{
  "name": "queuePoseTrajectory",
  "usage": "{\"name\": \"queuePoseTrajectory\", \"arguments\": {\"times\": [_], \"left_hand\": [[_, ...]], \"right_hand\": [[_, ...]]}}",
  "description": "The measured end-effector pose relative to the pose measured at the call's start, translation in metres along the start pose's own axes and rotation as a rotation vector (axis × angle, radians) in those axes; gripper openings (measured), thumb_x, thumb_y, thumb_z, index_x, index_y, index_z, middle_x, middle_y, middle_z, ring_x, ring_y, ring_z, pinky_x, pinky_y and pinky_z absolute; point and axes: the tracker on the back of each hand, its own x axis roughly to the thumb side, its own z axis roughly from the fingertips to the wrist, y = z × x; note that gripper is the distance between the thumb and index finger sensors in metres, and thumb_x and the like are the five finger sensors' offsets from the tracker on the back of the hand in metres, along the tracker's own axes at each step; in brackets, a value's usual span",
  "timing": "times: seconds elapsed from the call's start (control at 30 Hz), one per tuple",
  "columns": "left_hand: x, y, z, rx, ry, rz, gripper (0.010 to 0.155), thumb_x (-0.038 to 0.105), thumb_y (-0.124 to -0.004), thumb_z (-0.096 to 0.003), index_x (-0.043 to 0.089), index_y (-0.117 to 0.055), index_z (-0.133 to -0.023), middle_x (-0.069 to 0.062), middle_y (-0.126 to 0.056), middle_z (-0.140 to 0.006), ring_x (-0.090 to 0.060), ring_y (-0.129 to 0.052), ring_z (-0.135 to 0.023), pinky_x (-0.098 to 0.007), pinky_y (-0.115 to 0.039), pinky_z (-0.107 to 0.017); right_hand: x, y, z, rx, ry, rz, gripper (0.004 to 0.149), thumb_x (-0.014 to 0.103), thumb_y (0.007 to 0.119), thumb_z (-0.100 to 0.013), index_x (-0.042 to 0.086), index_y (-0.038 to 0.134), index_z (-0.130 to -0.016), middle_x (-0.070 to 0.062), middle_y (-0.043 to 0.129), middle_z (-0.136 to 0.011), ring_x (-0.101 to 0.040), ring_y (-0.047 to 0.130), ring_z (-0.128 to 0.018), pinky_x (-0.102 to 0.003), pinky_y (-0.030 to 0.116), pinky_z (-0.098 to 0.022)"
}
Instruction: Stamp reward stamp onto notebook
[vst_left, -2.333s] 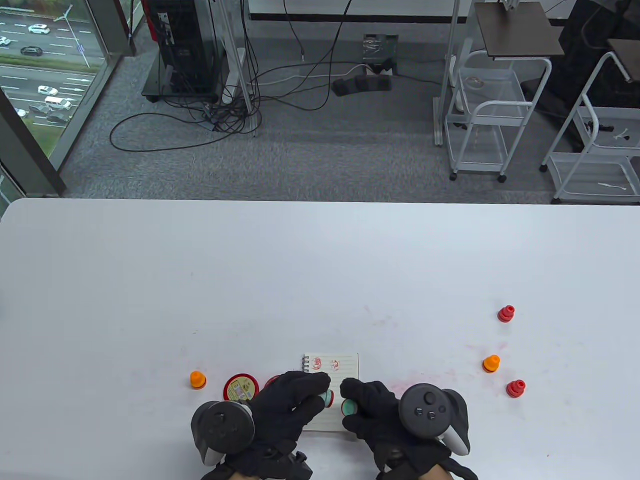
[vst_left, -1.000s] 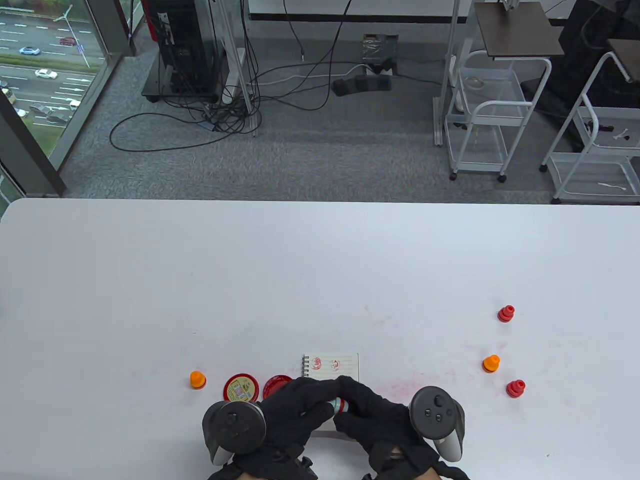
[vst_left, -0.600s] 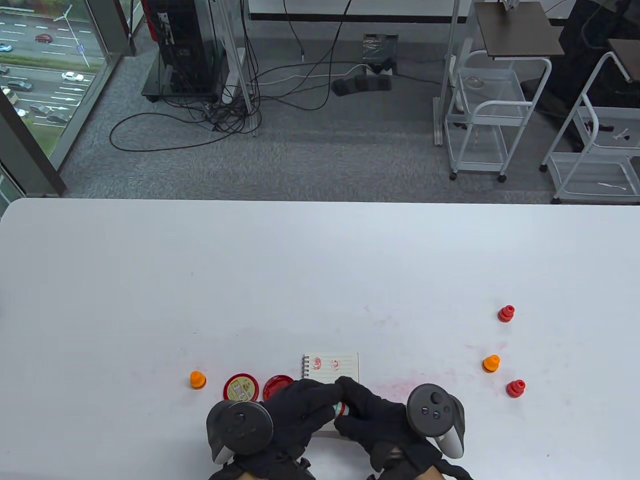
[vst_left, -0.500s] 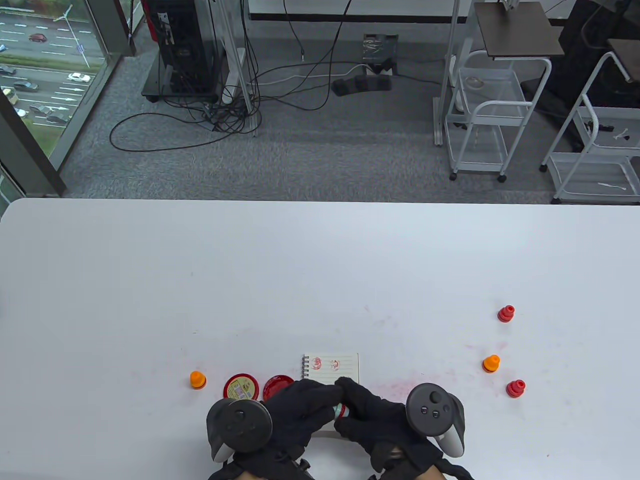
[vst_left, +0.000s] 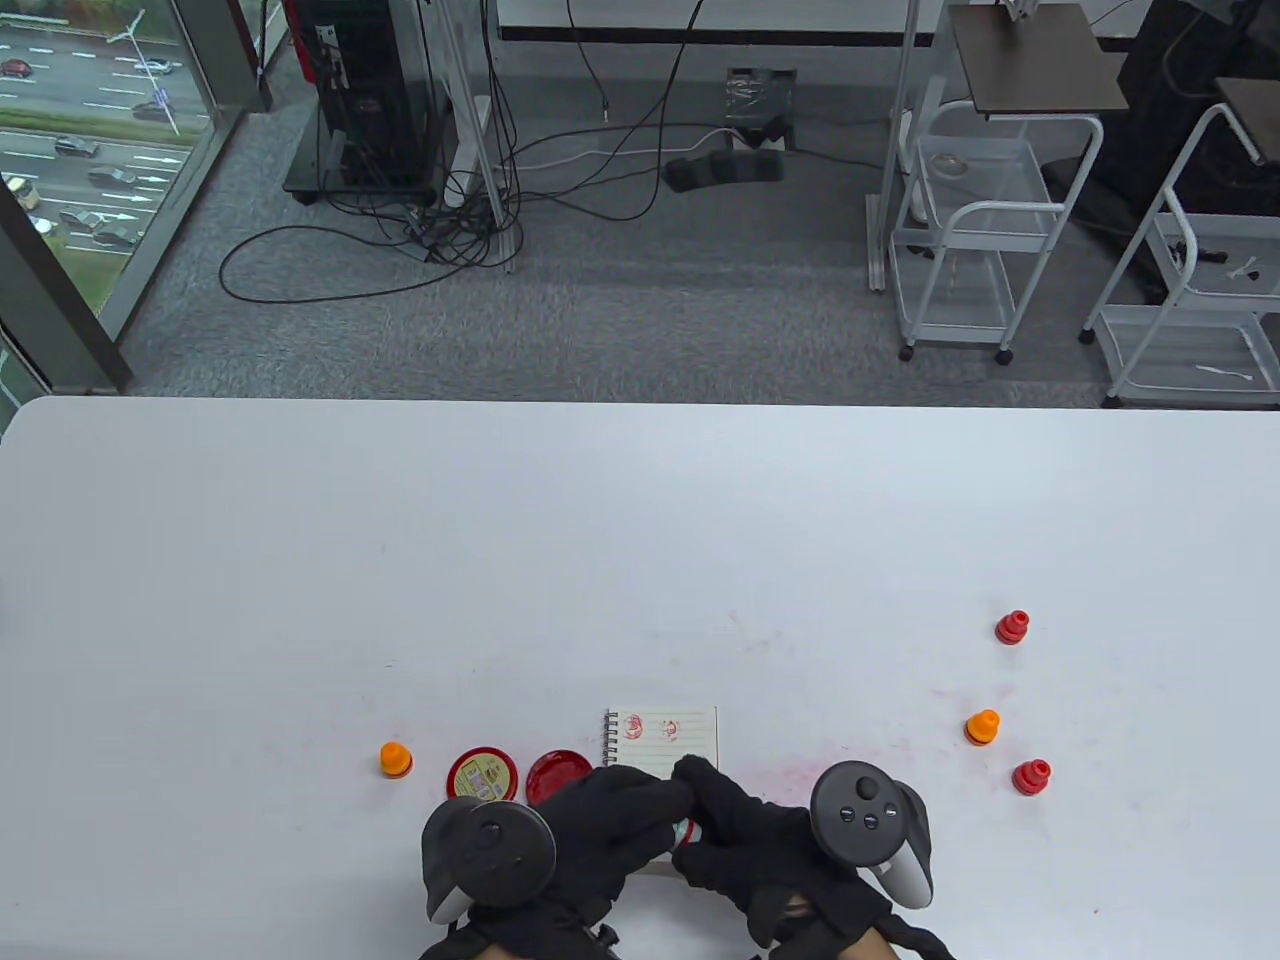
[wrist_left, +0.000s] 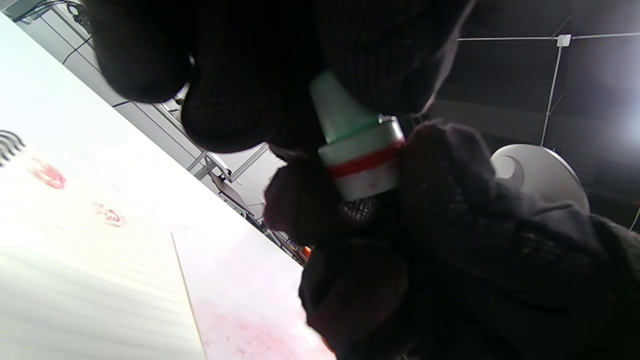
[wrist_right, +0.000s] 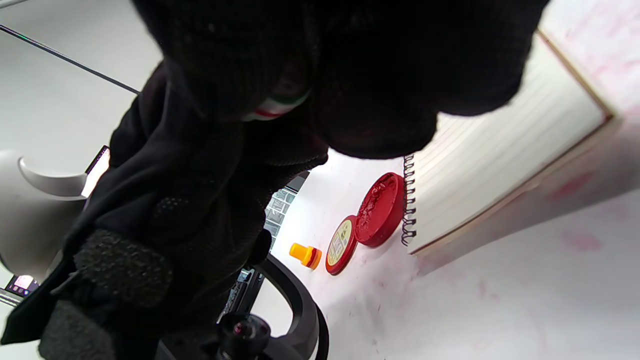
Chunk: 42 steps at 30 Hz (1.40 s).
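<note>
Two black-gloved hands meet over a small spiral-bound lined notebook near the front edge of a white table, sharing a small reward stamp with a green conical handle and a white, red-banded base. In the left wrist view the left hand has its fingers curled round the green handle, while the right hand pinches the stamp's white base from below and the side; both hands are closed on the stamp. The stamp's long axis runs tilted, handle toward the left hand and base toward the right hand. It is held off the table, and whether it stands over the paper or just past the notebook's near edge cannot be told. The notebook lies directly beyond the joined fingertips, its free lined area closest to the grip and two red impressions along its far edge. Judging from this, the coming move turns on bringing the base face down toward the page just ahead; whether a cap covers that face cannot be told. A round red ink pad and its labelled red lid sit just left of the notebook, nearer the left hand, with an orange stamp beyond them.
</note>
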Motion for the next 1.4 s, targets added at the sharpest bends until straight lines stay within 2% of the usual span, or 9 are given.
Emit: {"name": "queuePoseTrajectory", "arguments": {"times": [0.2,0.33,0.43,0.53,0.77,0.97,1.13,1.27,1.4], "left_hand": [[-0.001,0.003,0.0,0.032,0.011,0.017,0.047,0.036,-0.084,-0.0422,0.021,-0.094,-0.086,-0.01,-0.098,-0.081,-0.022,-0.101,-0.059,-0.047,-0.086,-0.055],[-0.003,0.01,0.001,0.056,0.027,0.001,0.047,0.036,-0.085,-0.042,0.021,-0.094,-0.086,-0.01,-0.098,-0.081,-0.022,-0.101,-0.059,-0.047,-0.086,-0.055],[-0.004,0.013,0.002,0.057,0.036,0.004,0.047,0.036,-0.085,-0.0423,0.021,-0.093,-0.086,-0.011,-0.098,-0.081,-0.022,-0.1,-0.059,-0.047,-0.085,-0.055],[-0.004,0.017,0.002,0.053,0.036,-0.027,0.047,0.036,-0.085,-0.0422,0.021,-0.093,-0.086,-0.01,-0.097,-0.082,-0.022,-0.1,-0.059,-0.048,-0.085,-0.055],[-0.012,0.056,-0.001,-0.005,0.079,-0.237,0.048,0.037,-0.085,-0.0429,0.022,-0.093,-0.088,-0.009,-0.097,-0.083,-0.021,-0.1,-0.061,-0.048,-0.085,-0.057],[-0.034,0.118,0.016,0.109,0.208,-0.325,0.048,0.036,-0.085,-0.0434,0.021,-0.092,-0.088,-0.01,-0.096,-0.084,-0.022,-0.1,-0.062,-0.049,-0.084,-0.057],[-0.059,0.157,0.035,0.185,0.317,-0.412,0.048,0.034,-0.086,-0.0441,0.021,-0.091,-0.09,-0.01,-0.094,-0.087,-0.023,-0.098,-0.065,-0.05,-0.083,-0.058],[-0.075,0.174,0.046,0.19,0.382,-0.513,0.047,0.032,-0.086,-0.0447,0.021,-0.09,-0.091,-0.011,-0.092,-0.089,-0.025,-0.097,-0.067,-0.051,-0.082,-0.059],[-0.099,0.173,0.05,0.07,0.461,-0.699,0.048,0.03,-0.087,-0.0447,0.021,-0.089,-0.092,-0.011,-0.09,-0.092,-0.025,-0.096,-0.07,-0.051,-0.081,-0.06]], "right_hand": [[-0.001,-0.003,0.0,-0.015,-0.024,-0.043,0.078,0.034,0.083,-0.041,0.0,0.05,-0.102,-0.021,0.084,-0.085,-0.031,0.099,-0.055,-0.041,0.088,-0.037],[0.002,-0.017,0.005,-0.087,-0.042,-0.054,0.079,0.042,0.077,-0.044,0.002,0.048,-0.105,-0.028,0.072,-0.097,-0.047,0.087,-0.072,-0.058,0.078,-0.05],[-0.001,-0.03,0.012,-0.152,-0.035,-0.032,0.075,0.044,0.073,-0.046,0.004,0.05,-0.105,-0.029,0.067,-0.101,-0.061,0.068,-0.085,-0.076,0.059,-0.058],[-0.001,-0.041,0.018,-0.192,-0.036,0.055,0.074,0.045,0.072,-0.047,0.006,0.05,-0.106,-0.028,0.06,-0.106,-0.066,0.055,-0.091,-0.082,0.048,-0.059],[0.003,-0.06,0.029,-0.266,-0.03,0.261,0.072,0.045,0.071,-0.048,0.01,0.051,-0.107,-0.025,0.057,-0.11,-0.067,0.047,-0.094,-0.085,0.042,-0.059],[0.001,-0.06,0.028,-0.271,-0.003,0.285,0.069,0.043,0.071,-0.049,0.009,0.052,-0.106,-0.025,0.06,-0.108,-0.066,0.047,-0.094,-0.085,0.042,-0.059],[-0.001,-0.059,0.027,-0.265,0.021,0.308,0.067,0.041,0.071,-0.049,0.009,0.054,-0.106,-0.025,0.06,-0.108,-0.066,0.048,-0.094,-0.084,0.043,-0.059],[-0.002,-0.06,0.027,-0.263,0.041,0.322,0.067,0.04,0.071,-0.049,0.009,0.054,-0.106,-0.025,0.06,-0.108,-0.067,0.048,-0.094,-0.084,0.043,-0.06],[-0.005,-0.062,0.028,-0.266,0.065,0.351,0.066,0.04,0.071,-0.049,0.009,0.054,-0.105,-0.025,0.06,-0.108,-0.066,0.047,-0.094,-0.084,0.043,-0.06]]}}
